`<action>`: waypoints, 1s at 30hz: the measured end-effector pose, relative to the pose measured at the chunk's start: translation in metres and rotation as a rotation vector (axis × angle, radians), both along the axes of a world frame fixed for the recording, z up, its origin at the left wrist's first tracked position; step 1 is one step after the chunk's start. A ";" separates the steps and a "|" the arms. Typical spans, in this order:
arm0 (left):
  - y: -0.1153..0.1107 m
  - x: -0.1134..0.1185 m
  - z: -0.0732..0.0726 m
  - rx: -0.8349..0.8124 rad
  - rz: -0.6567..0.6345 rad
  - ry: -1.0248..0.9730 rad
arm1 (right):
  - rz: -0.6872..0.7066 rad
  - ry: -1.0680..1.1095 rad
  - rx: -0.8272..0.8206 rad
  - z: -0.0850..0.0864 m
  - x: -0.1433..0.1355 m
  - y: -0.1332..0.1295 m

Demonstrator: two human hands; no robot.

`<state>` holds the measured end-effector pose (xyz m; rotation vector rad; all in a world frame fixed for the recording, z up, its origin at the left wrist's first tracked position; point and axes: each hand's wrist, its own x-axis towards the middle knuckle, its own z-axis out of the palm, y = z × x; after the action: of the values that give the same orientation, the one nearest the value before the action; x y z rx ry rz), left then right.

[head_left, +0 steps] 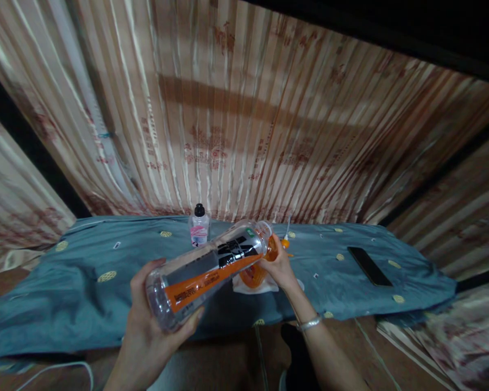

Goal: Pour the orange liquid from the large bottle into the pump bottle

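Note:
A large clear bottle point(212, 271) with an orange and black label is tilted, its mouth at the upper right. My left hand point(152, 320) is wrapped round its base. Beside the mouth, my right hand point(277, 265) is closed on the neck of an orange bottle point(253, 277), which stands on a white cloth point(244, 288). The two bottle openings are close together; whether they touch is hard to tell. An orange pump top point(286, 243) with a pale tube lies just behind my right hand.
A small clear bottle point(199, 228) with a black cap and pink label stands at the back of the blue-green bedding point(81, 271). A dark phone point(369, 266) lies at the right. Striped curtains point(228, 130) hang behind. A white cable point(69, 365) is at the lower left.

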<state>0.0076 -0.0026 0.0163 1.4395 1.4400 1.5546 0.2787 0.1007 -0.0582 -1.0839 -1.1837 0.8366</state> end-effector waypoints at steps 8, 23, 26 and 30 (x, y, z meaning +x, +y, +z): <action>0.001 -0.002 -0.003 0.005 0.022 0.047 | 0.007 0.006 -0.003 0.001 0.000 0.000; 0.005 -0.014 -0.009 0.071 -0.062 0.147 | -0.015 0.008 -0.012 0.003 -0.001 -0.001; 0.008 -0.020 -0.013 0.119 -0.093 0.210 | -0.020 -0.007 -0.007 0.004 -0.001 -0.001; 0.010 -0.021 -0.015 0.161 -0.090 0.252 | -0.011 0.003 -0.004 0.005 -0.001 -0.001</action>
<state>-0.0131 0.0072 0.0014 1.8241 1.3922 1.5036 0.2775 0.1001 -0.0535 -1.0909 -1.1731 0.8316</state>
